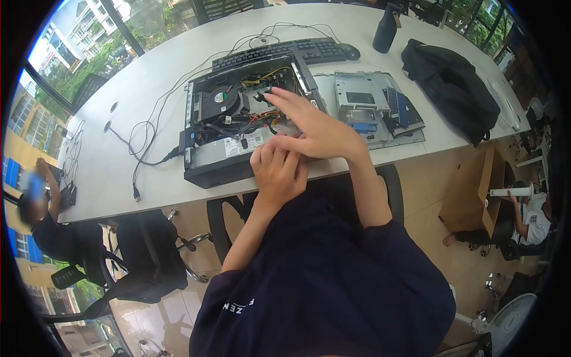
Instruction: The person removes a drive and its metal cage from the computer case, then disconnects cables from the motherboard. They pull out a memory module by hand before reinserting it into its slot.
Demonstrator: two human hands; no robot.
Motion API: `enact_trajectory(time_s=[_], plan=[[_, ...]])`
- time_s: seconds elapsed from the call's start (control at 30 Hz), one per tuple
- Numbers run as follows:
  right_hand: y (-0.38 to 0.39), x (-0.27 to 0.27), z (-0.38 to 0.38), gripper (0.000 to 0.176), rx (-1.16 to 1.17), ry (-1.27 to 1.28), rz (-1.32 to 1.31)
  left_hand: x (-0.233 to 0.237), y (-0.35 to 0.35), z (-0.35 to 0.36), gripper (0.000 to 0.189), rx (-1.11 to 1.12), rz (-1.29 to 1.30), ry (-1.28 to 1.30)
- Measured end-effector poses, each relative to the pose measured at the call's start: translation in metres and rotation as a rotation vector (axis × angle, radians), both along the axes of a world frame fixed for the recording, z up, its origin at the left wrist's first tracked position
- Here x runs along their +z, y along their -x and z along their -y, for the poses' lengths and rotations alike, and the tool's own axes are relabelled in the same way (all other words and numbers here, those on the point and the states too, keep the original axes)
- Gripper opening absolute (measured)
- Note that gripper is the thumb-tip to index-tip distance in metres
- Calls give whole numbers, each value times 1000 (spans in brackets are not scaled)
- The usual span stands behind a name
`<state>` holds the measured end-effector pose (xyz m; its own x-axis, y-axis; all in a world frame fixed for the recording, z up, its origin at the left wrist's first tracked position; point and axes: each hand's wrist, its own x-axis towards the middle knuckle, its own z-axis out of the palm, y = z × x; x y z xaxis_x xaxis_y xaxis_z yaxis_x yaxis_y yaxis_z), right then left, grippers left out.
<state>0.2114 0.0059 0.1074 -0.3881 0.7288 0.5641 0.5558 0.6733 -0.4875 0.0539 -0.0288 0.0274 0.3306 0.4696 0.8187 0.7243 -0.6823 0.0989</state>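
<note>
An opened desktop computer case (221, 171) lies flat on the white table, its insides exposed. Inside are a black blower fan (215, 102), a bundle of coloured wires (262, 119) and a loose black connector (244, 143). My left hand (278, 171) is at the near edge of the case with its fingers curled; whatever lies under them is hidden. Over the right part of the case reaches my right hand (318, 126), fingers stretched out, tips beside a small black part (260, 96). Its thumb side meets my left fingers.
Behind the case lie a keyboard (285, 52) and mouse (348, 52). Removed metal panels (363, 89) rest to the right, near a black cloth bag (452, 89) and a dark bottle (386, 30). A cable (157, 160) runs left. Other people sit at both sides.
</note>
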Motion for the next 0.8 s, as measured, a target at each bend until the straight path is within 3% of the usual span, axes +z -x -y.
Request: enact_trajectory(time_s=[0.07,0.1,0.2,0.27,0.33,0.4,0.47,0.53,0.57,0.63,0.8], plan=[[13,5,-11,93,61,276,58,1,2,0,43,-8,4,-5],[17,2,-13,99,20,278,137,1,3,-1,43,-33,17,-15],[21,4,-19,97,43,369,54,2,4,-2,31,-65,89,1],[18,9,-19,91,23,432,125,5,9,-3,25,-280,184,-37],[13,5,-23,83,123,498,25,14,14,4,24,-310,220,-53],[13,3,-24,75,94,436,30,20,26,4,25,-555,277,48],[12,-2,-26,68,123,416,-75,38,41,10,24,-601,280,50],[13,1,-23,64,119,441,-122,64,51,21,21,-303,338,122],[13,3,-21,59,117,467,-169,63,59,17,21,-306,337,121],[12,-2,-24,55,113,450,-187,59,72,7,20,-103,160,163],[10,0,-22,44,79,492,-240,54,72,8,24,37,45,206]])
